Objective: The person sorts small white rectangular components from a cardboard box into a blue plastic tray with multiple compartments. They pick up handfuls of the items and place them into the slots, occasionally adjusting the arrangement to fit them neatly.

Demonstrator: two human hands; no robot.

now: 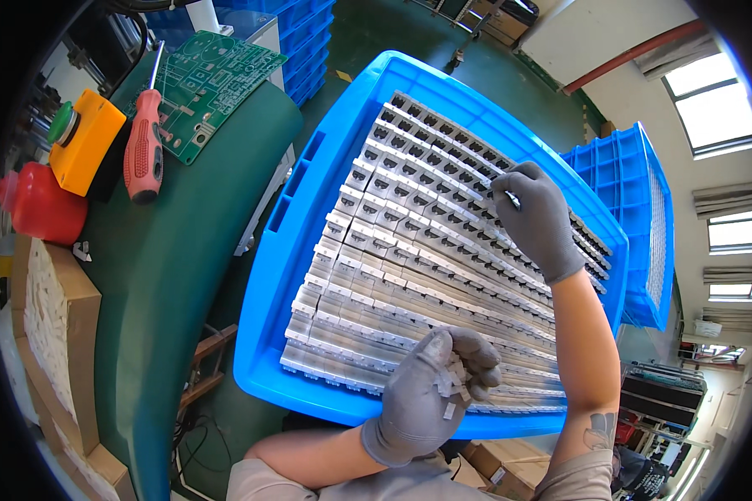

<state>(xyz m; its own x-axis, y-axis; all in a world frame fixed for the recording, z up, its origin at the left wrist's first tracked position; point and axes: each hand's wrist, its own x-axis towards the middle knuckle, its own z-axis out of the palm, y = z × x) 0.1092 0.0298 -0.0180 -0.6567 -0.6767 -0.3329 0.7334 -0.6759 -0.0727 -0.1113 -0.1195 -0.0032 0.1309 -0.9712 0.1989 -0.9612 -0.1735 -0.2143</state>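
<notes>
A blue plastic crate (263,334) in front of me holds long rows of silvery metal parts (393,242), many with dark inserts showing in their openings. My left hand (422,401), in a grey glove, is cupped above the near edge of the rows, its fingers curled around several small light-grey pieces (451,380). Over the far right rows, my right hand (539,217), also gloved, has its fingertips pinched together. A small whitish piece (514,199) shows at those fingertips; its exact kind cannot be made out.
On the green-topped bench (159,292) at left lie a green circuit board (217,83) and a red-handled screwdriver (144,150). Beside them are a yellow box with a green button (88,138) and a red container (46,204). Another blue crate (643,225) stands beyond at right.
</notes>
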